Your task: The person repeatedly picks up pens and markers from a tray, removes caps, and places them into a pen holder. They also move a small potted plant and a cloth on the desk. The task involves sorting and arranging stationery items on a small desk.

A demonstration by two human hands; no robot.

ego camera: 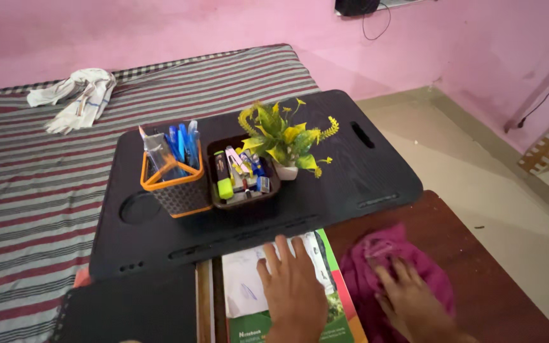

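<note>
My left hand (295,286) lies flat, fingers spread, on a white paper (243,286) that rests on a green notebook (335,311). My right hand (408,295) presses flat on a magenta cloth (382,254) bunched on the brown wooden table (478,267). Just beyond both hands sits a black lap desk (363,171). It carries an orange-rimmed mesh pen holder (176,184) with blue pens, a dark tray (246,181) of small stationery, and a little yellow-green potted plant (284,140).
A black spiral-bound book (128,311) lies at the lower left. A striped mattress (27,178) stretches behind, with a white cloth (77,95) crumpled on it. A pink wall (223,25) and tan floor (509,197) lie to the right.
</note>
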